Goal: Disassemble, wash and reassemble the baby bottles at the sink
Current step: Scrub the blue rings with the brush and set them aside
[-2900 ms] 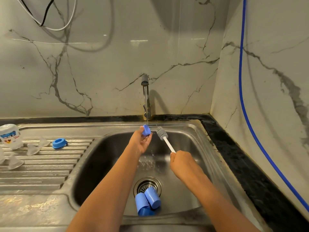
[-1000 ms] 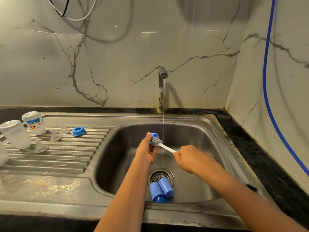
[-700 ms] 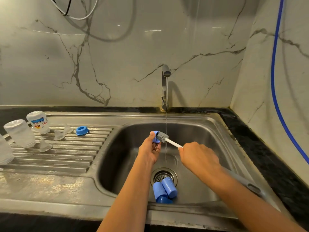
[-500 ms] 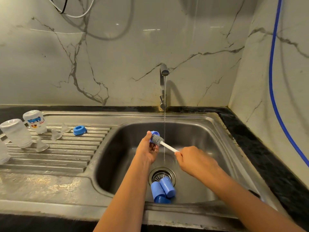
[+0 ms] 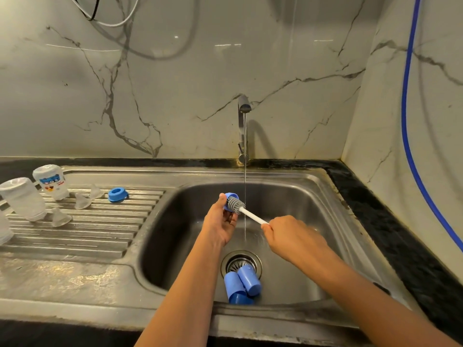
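Left hand (image 5: 220,226) at frame centre over the sink basin (image 5: 175,221), its grip curled round a small blue collar ring (image 5: 231,196) with the thumb on the ring's upper edge. The ring's open side faces the right of the frame. Right hand (image 5: 293,236) just right of centre, grip wrapped on the end of the white handle of a bottle brush (image 5: 253,216). The brush's grey ribbed head is pressed into the ring's opening.

A thin water stream (image 5: 245,181) falls from the steel tap (image 5: 243,126) just right of the brush head; can't tell if it touches the handle.

Lower centre: blue caps (image 5: 248,284) lie on their sides in a cluster at the drain (image 5: 234,260), 2 plain cylinders and a 3rd partly under them.

Left of frame, on the ribbed drainboard (image 5: 87,231): 1 printed bottle (image 5: 51,181) and 1 frosted bottle (image 5: 23,199), both mouth-down. Another clear piece is cut off by the left edge. 3 clear nipples (image 5: 81,201) sit wide-end down beside them, and a 2nd blue ring (image 5: 117,194) lies just right of the nipples.

Black table (image 5: 390,234) runs along the back and right of the sink. Blue hose (image 5: 411,146) on the right wall, cables (image 5: 110,18) upper left.
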`<state>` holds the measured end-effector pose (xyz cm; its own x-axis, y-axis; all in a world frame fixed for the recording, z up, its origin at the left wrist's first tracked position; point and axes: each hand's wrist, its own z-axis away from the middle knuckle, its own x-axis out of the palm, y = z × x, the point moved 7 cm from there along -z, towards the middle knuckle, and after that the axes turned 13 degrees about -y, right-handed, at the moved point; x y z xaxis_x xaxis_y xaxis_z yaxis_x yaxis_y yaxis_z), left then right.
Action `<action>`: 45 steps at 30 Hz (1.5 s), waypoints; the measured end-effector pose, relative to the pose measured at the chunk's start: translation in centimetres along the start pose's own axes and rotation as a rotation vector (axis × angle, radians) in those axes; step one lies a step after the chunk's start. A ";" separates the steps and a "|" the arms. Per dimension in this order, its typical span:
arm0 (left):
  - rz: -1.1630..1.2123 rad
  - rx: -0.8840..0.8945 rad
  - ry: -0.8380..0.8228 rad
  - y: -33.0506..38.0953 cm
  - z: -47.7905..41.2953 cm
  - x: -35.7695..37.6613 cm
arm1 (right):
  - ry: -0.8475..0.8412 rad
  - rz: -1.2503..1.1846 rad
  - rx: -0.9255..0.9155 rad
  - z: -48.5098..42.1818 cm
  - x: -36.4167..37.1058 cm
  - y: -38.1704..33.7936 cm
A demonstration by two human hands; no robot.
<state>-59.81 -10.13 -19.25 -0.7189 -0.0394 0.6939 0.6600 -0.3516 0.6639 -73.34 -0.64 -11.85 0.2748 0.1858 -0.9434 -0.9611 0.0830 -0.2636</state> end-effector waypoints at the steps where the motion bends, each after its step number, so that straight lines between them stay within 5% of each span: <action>1: 0.022 -0.008 -0.012 0.0 0.0 0.1 | -0.006 0.005 0.003 -0.2 0.1 0.1; 7: -0.073 -0.022 -0.081 -0.5 0.2 1.3 | 0.091 0.073 0.030 -0.5 -0.6 0.0; 11: -0.247 -0.006 -0.102 -0.2 0.3 1.7 | -0.043 -0.107 0.085 -1.4 0.3 1.5; 18: 0.038 -0.039 -0.394 0.3 1.7 4.3 | -0.750 -1.485 0.036 0.1 2.9 -0.4; 22: 0.131 -0.041 -0.424 0.6 1.7 4.6 | -0.993 -1.804 0.024 1.5 2.7 -2.1; 27: -0.056 0.022 -0.165 0.1 0.5 2.5 | -0.782 -1.469 0.127 1.0 3.3 -1.1; 31: 0.045 0.086 0.025 0.8 0.7 0.3 | -0.652 -1.101 0.122 1.6 3.4 -0.9; 40: -0.008 -0.034 -0.094 -0.1 0.8 1.1 | -0.746 -1.181 0.177 1.5 3.5 -0.1; 45: -0.034 -0.018 -0.076 -0.1 0.6 1.0 | -0.543 -1.054 0.163 1.0 2.5 0.1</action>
<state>-60.45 -9.57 -18.50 -0.7217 0.0440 0.6908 0.6310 -0.3685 0.6827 -72.73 0.82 -14.07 0.9395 0.3374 -0.0595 -0.2507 0.5587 -0.7906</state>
